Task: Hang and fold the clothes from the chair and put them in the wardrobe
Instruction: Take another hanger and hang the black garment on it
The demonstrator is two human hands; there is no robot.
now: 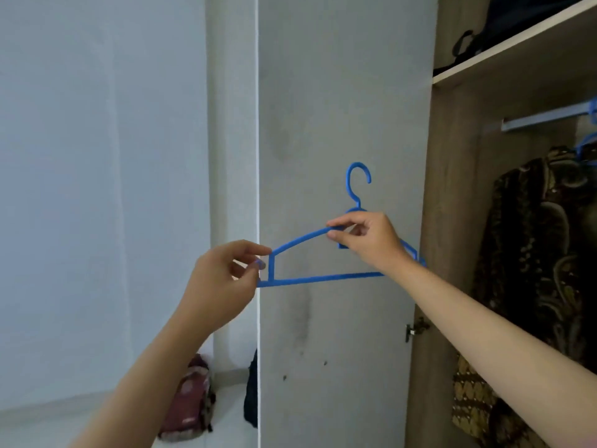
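Holding a blue hanger level in front of the open wardrobe door, hook up, no garment on it. Left hand pinching the hanger's left tip, thumb and fingers curled onto the end by the short upright strut. Right hand pinching the upper arm just below the hook, forefinger and thumb closed on the plastic, wrist covering the hanger's right shoulder. Behind the hanger, only the door's grey inner face, smudged with dark marks lower down; a metal hinge at its right edge. Further right, the wardrobe interior of light wood: a shelf above with a dark bag on it, a pale rail beneath, more blue hangers on the rail at the frame's edge, and a dark patterned garment hanging down past the right forearm. Left of the door, a plain pale wall and a corner. Low down by the door's edge, a reddish bundle on the light floor and a dark cloth partly hidden behind the door. Chair out of view.
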